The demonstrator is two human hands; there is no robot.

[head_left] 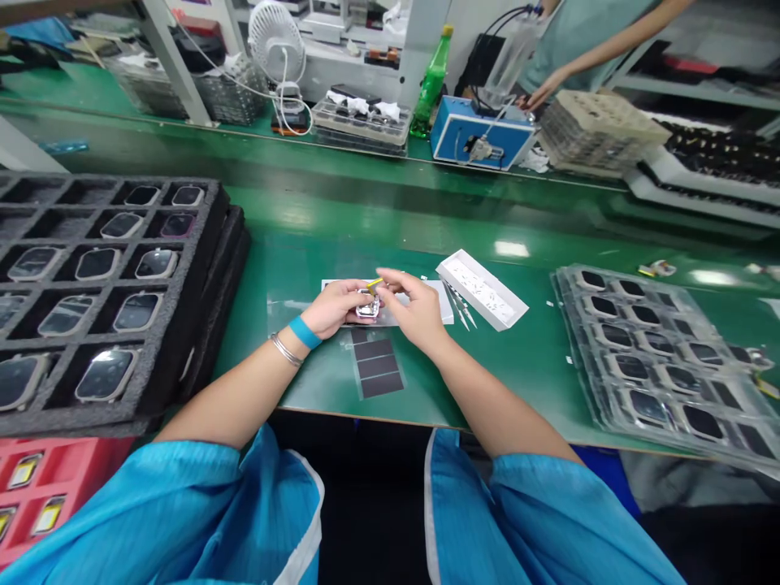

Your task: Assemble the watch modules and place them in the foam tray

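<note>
My left hand (334, 307) is closed around a small silver watch-case part (368, 307), held just above the green bench. My right hand (413, 307) pinches a small yellow tab (374, 284) at the part's top edge. Under both hands lies a clear plastic sheet (434, 310). A strip with dark rectangular pads (378, 367) lies just in front of my left wrist. My left wrist carries a blue band and a metal bangle.
A black foam tray (201, 244) of watch cases fills the left. Clear blister trays (658, 366) of parts lie at the right. A white box (484, 288) and tweezers (456, 305) sit beside my right hand. Another person's hand (542, 91) reaches over the far bench.
</note>
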